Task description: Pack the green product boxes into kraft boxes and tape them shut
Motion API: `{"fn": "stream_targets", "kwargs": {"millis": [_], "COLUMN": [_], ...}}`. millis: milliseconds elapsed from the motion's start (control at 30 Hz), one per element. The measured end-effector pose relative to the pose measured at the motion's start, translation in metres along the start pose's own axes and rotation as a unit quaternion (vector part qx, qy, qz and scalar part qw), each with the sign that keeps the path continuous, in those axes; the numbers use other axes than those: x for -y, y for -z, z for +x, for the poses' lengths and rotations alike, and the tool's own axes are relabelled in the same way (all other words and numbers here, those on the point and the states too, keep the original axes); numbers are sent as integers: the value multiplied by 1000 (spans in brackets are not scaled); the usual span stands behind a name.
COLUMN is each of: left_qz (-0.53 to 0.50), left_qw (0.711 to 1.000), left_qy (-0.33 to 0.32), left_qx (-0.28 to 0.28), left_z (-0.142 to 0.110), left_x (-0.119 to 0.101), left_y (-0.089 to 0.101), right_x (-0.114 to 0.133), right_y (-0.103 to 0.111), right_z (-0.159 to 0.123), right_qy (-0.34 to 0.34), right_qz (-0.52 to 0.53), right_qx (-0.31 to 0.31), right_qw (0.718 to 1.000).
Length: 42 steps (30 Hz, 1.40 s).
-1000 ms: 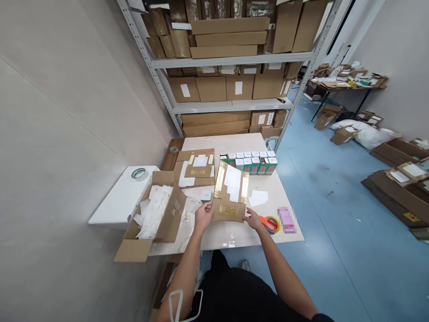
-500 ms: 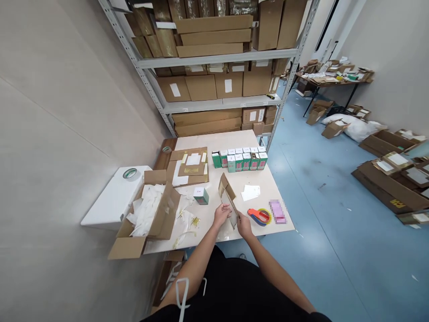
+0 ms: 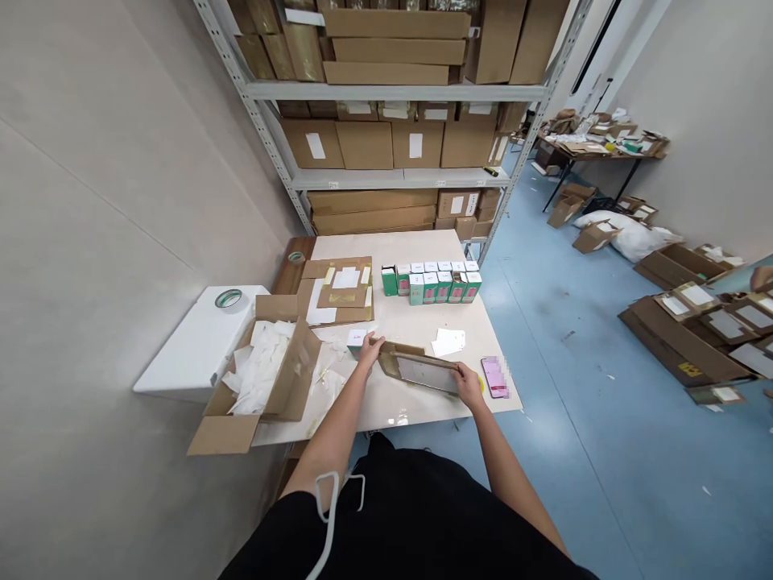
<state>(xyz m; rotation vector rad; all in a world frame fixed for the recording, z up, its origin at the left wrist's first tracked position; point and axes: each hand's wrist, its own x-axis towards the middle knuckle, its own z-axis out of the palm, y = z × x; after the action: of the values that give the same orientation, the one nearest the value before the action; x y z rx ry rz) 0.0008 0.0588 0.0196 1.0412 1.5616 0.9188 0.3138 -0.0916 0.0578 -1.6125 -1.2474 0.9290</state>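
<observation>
Between my two hands a flat folded cardboard piece (image 3: pixel 426 373) with a pale panel on its face is held tilted over the front of the table. My left hand (image 3: pixel 370 352) grips its left end, right beside a small green-and-white box (image 3: pixel 355 341) that it partly hides. My right hand (image 3: pixel 469 385) is closed on the right end. Under that hand the scissors are nearly all covered. White paper cards (image 3: pixel 448 341) lie just behind the cardboard, and a phone with a pink screen (image 3: pixel 495 377) lies to the right.
Several green-and-white boxes (image 3: pixel 430 288) stand in rows at the table's back. Flattened cardboard (image 3: pixel 320 312) lies left of them. An open carton (image 3: pixel 294 379) with white paper overhangs the left edge. A tape roll (image 3: pixel 229 299) sits on a white surface. Shelving (image 3: pixel 386 179) rises behind.
The cardboard has turned from upright and end-on to lying lengthwise across me. My hands have moved apart, the left toward the small box, the right over the scissors.
</observation>
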Motion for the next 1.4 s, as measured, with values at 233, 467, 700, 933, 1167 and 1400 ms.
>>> {"fn": "stream_targets", "kwargs": {"millis": [233, 467, 700, 933, 1167, 1400], "left_qz": [-86, -79, -16, 48, 151, 99], "left_qw": [996, 995, 1000, 994, 988, 991], "left_qy": [-1, -26, -10, -76, -35, -78], "left_qx": [27, 59, 9, 68, 22, 42], "left_z": [-28, -51, -50, -45, -44, -52], "left_x": [4, 30, 45, 46, 37, 38], "left_y": [34, 49, 26, 9, 5, 11], "right_x": [-6, -32, -50, -70, -69, -69], "right_y": [-22, -62, -72, -70, -80, -88], "right_z": [10, 1, -11, -4, 3, 0], "right_qy": [3, -25, -39, -37, -16, -15], "right_qz": [41, 66, 85, -48, -29, -31], "right_qx": [37, 91, 104, 109, 64, 7], "right_qw": [998, 993, 990, 992, 997, 999]}}
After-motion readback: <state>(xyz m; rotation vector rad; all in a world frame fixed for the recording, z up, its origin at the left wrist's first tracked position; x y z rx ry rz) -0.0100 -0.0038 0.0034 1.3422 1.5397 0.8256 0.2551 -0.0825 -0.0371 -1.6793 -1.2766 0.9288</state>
